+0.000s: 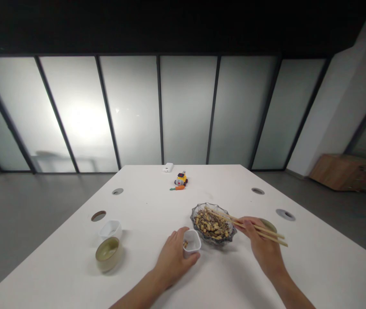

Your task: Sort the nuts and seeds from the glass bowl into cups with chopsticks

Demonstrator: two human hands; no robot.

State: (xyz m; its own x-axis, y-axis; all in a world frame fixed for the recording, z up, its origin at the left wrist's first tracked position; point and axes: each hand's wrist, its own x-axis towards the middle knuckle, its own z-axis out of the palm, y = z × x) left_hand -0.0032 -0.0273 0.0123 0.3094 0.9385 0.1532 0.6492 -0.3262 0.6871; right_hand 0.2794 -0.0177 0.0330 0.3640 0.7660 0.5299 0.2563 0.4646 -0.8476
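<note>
My left hand is wrapped round a small white cup that stands on the white table; a few small bits lie inside the cup. My right hand grips a pair of wooden chopsticks. Their tips reach into a glass bowl filled with mixed nuts and seeds, just right of the cup. Whether the tips pinch anything I cannot make out.
A second white cup and a beige bowl stand at the left. Another beige dish sits partly hidden behind my right hand. A yellow toy, a toy carrot and a white box lie at the far end. Round cable holes dot the table.
</note>
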